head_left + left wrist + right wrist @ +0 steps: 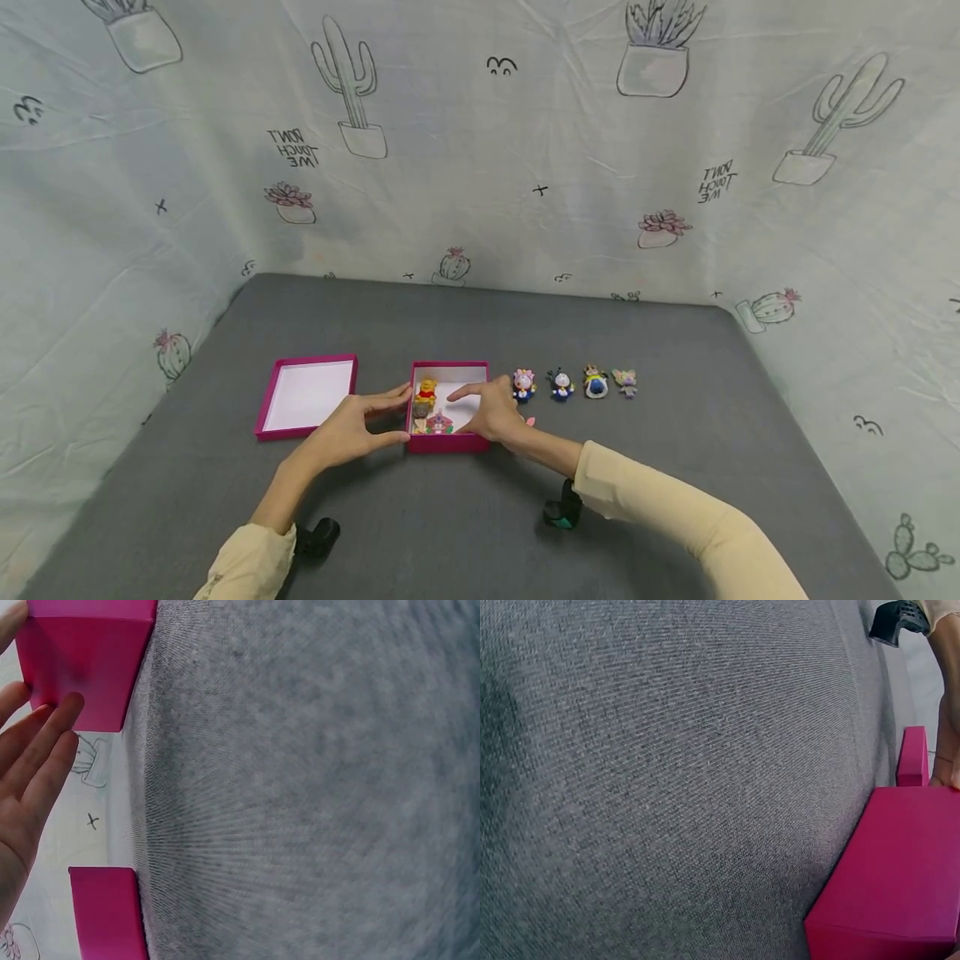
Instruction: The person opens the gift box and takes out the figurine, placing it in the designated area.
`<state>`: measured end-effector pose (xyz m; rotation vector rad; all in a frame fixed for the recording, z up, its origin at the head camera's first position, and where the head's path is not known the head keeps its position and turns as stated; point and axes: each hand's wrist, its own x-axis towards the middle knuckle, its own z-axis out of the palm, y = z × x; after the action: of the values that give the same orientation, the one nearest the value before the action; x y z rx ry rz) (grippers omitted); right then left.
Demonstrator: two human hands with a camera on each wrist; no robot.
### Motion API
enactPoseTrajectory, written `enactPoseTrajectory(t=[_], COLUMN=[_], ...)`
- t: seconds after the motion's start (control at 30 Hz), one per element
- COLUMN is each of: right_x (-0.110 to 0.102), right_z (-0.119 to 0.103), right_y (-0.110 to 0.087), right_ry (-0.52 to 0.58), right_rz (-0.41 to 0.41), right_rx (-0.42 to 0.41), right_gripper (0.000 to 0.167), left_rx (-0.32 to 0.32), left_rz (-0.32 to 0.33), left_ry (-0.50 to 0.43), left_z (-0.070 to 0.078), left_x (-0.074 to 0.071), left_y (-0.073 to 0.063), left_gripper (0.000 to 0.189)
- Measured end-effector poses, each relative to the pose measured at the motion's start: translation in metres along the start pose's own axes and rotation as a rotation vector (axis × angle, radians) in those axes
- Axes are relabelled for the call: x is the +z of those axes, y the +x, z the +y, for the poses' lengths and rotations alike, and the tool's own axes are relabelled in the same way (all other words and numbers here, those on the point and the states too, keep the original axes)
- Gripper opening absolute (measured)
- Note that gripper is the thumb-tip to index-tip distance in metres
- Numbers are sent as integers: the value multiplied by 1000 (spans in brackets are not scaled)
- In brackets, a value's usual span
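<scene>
A magenta box with a white inside stands without its lid in the middle of the table. Along its left side are a yellow-and-red bear figurine, a grey-brown piece and a pink figurine. My left hand rests against the box's left wall, fingers fairly straight and thumb near the front corner; the left wrist view shows its fingertips on the magenta wall. Over the box's right edge, my right hand reaches in with index finger and thumb spread; nothing shows between them.
A magenta lid lies on the left, white inside up. Right of the box, a row holds a pink-and-white figurine, a dark-and-white one, a yellow-and-blue one and a greyish one. A pink bit peeks out behind my right wrist.
</scene>
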<state>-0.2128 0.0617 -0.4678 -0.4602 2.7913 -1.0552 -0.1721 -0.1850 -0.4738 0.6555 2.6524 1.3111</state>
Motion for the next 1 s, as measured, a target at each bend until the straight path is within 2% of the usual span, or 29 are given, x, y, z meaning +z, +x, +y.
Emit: enactPoseTrajectory(t=[0.23, 0.37, 0.53, 0.67, 0.73, 0.8, 0.87, 1.0], right_x=[2, 1, -2, -7, -12, -19, -26, -39], right_z=[-10, -8, -3, 1, 5, 11, 18, 27], right_y=[2, 1, -3, -3, 1, 8, 18, 35], right_ry=[-37, -56, -46, 55, 105, 143, 179, 241], right_rz=[22, 22, 56, 128, 126, 77, -7, -229], right_rx=[65, 36, -68, -208, -294, -385, -476, -610], right_gripper=[43, 44, 51, 53, 49, 46, 43, 42], left_rx=[12, 18, 19, 13, 18, 22, 28, 24], left_rz=[8, 12, 3, 2, 1, 0, 4, 6], left_ry=[14, 11, 0, -9, -9, -6, -4, -8], left_z=[0, 0, -2, -3, -3, -4, -4, -6], left_x=[-5, -5, -1, 1, 0, 0, 0, 1], left_y=[-2, -3, -5, -6, -7, -7, -7, -7], left_gripper=[71, 71, 70, 71, 71, 71, 71, 71])
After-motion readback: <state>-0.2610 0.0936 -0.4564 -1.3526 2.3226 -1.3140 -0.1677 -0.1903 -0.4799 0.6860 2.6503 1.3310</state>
